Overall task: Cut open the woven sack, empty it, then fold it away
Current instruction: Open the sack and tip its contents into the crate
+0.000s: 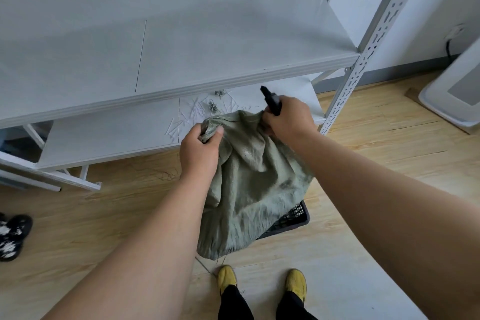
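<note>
A grey-green woven sack (254,184) hangs upright in front of me, its lower part draped over a black plastic crate (296,218) on the floor. My left hand (200,150) pinches the bunched top left corner of the sack. My right hand (288,117) grips the top right of the sack together with a black cutter (271,100), whose tip points up and away. What is inside the sack is hidden.
A white metal shelf unit (207,60) stands just behind the sack, and cut strips and thread scraps (197,114) lie on its lower shelf. My yellow shoes (262,282) are below. A black-and-white shoe (13,236) lies at left, a white appliance (457,96) at right.
</note>
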Available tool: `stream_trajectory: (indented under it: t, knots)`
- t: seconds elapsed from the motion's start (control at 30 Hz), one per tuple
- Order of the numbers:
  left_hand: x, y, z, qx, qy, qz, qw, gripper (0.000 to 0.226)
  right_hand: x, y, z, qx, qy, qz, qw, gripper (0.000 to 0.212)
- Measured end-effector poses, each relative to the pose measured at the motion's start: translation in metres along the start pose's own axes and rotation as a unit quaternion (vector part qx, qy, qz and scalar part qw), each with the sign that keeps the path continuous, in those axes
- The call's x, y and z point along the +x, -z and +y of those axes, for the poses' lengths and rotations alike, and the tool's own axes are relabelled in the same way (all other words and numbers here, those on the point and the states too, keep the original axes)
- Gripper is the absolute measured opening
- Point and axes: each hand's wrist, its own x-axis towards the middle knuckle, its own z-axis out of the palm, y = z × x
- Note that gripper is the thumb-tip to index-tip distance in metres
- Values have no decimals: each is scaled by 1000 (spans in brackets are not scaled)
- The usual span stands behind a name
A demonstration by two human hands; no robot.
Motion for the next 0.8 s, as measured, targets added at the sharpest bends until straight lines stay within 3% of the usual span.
stream_trajectory:
  t: [0.1,0.17,0.27,0.37,0.43,0.5,0.57,0.63,0.73,0.8]
  knots:
    - [2,-1,2,-15,8,18,1000,10,1,3,2,40,1,55,998,14]
    - [2,-3,3,4,9,26,1000,15,0,2,7,14,-11,-6,1000,10]
    - [0,-7,11,22,-8,-29,999,53,-1,1,7,9,3,-46,999,9]
    - [-3,-18,16,122,-112,-87,982,87,-4,2,-9,4,71,-107,992,6]
    - [-6,-28,19,182,-160,-126,962,78,-5,2,-11,-2,82,-139,987,14]
    - [-5,-34,25,216,-147,-149,954,54,-6,3,-5,2,75,-136,988,20]
    - [0,-37,28,238,-135,-133,953,31,-9,4,3,63,64,-110,990,12]
    - [5,-37,31,237,-133,-96,958,15,-12,3,14,100,55,-84,990,25]
    - [8,-32,30,216,-114,-83,966,23,-16,-1,47,-39,6,-112,993,46]
    - [12,-23,30,229,-113,-101,962,29,-19,2,71,-116,-61,-105,986,26]
